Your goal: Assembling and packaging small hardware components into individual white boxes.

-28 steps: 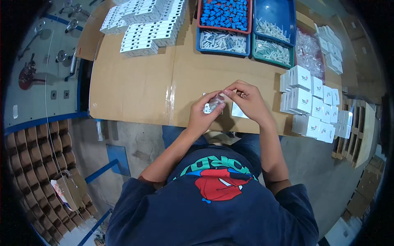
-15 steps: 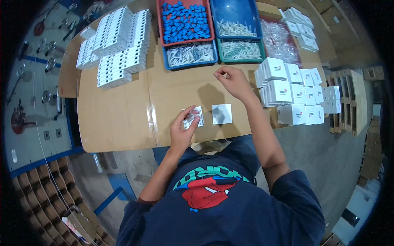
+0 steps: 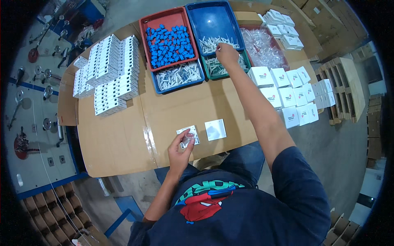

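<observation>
My left hand [image 3: 179,154] is at the near edge of the table, its thumb and fingers curled round a small clear plastic piece [image 3: 187,142]. Under it lies a white square plate [image 3: 193,130] with small dark spots at its corners. A second white square [image 3: 216,130] lies flat just to the right. My right hand [image 3: 227,55] is stretched far forward over the front of a blue bin [image 3: 213,20] of small white plug-like pieces [image 3: 208,44]. Its fingertips are pinched together; whatever they hold is too small to make out.
A red bin [image 3: 144,35] holds blue plastic parts. Smaller blue [image 3: 179,87] and green [image 3: 211,76] bins hold white pieces. Clear plastic bags [image 3: 262,47] fill a box. White box stacks stand left [image 3: 110,71] and right [image 3: 287,97].
My right hand has moved forward from above the cardboard to the blue bin. My left hand stays by the white plate. The view has shifted and tilted slightly.
</observation>
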Demonstrator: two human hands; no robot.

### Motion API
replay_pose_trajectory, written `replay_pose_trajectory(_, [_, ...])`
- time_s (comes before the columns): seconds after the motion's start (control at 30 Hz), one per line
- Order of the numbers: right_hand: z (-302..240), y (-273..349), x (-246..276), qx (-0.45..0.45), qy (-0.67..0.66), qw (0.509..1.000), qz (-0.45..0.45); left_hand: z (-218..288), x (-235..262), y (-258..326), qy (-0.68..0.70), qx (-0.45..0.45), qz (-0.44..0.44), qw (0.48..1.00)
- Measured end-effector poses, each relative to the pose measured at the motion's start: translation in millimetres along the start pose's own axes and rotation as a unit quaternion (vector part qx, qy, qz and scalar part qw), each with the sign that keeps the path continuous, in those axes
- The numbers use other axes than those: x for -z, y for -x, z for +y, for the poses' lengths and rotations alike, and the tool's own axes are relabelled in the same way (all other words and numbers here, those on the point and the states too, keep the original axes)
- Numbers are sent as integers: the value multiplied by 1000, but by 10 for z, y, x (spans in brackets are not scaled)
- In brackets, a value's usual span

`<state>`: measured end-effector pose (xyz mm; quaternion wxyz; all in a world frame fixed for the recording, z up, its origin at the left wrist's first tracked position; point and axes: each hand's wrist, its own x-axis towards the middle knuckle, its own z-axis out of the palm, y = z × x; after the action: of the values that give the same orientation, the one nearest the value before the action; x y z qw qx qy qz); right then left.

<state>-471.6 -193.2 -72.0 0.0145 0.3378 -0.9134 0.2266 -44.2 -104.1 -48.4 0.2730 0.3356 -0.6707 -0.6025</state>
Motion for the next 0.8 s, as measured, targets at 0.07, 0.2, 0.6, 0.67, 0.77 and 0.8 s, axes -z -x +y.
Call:
replay_pose_trajectory(0.07, [74, -88, -121, 32, 8, 999, 39, 26, 9, 14, -5, 9, -10, 1000])
replay_pose_trajectory(0.2, [146, -192, -217, 41, 11, 998, 47, 21, 6, 38, 4, 16, -16, 1000])
replay_pose_trajectory(0.6, [172, -329, -369, 77, 58, 995, 19, 23, -2, 20, -5, 15, -21, 1000])
replay_pose_trajectory(0.67, [177, -332, -369, 70, 66, 995, 18, 29, -3, 13, -6, 21, -22, 1000])
replay_pose_trajectory(0.77, [163, -321, -329, 70, 75, 995, 19, 22, -1, 6, -9, 13, -22, 1000])
replay_pose_trajectory(0.8, [148, -310, -307, 79, 67, 994, 24, 24, -2, 8, -9, 13, -20, 1000])
